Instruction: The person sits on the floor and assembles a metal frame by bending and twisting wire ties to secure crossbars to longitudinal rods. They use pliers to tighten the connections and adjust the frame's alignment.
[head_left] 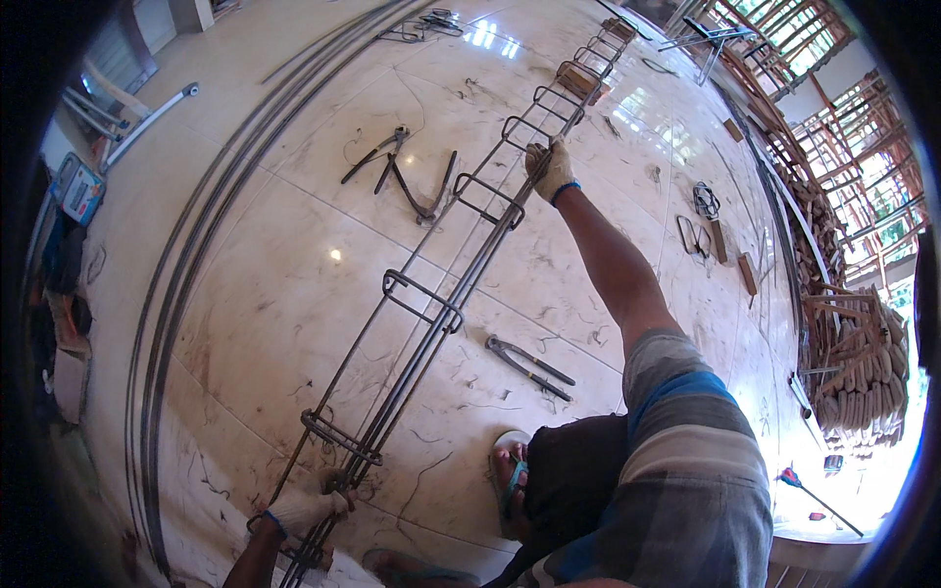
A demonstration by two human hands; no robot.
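A long rebar cage (pixel 422 345) runs from the near left to the far right over the tiled floor, its square stirrups spaced along thin steel bars. My right hand (pixel 552 171), in a pale work glove, is closed round the bars between two stirrups at the far part. At the near end my left hand (pixel 306 506), gloved too, wraps the bundled bars just below a stirrup. Right of the cage lie pincers (pixel 529 367) with dark handles. To its left are another pair of pincers (pixel 380 157) and a bent steel bar (pixel 420 201).
Long loose rebars (pixel 186 250) curve along the left side. A brick-coloured block (pixel 580 82) sits under the cage's far part. Cut wire bits litter the tiles. At right lie a wood-handled tool (pixel 718 240), a small wood block (pixel 748 273) and stacked wood (pixel 861 363).
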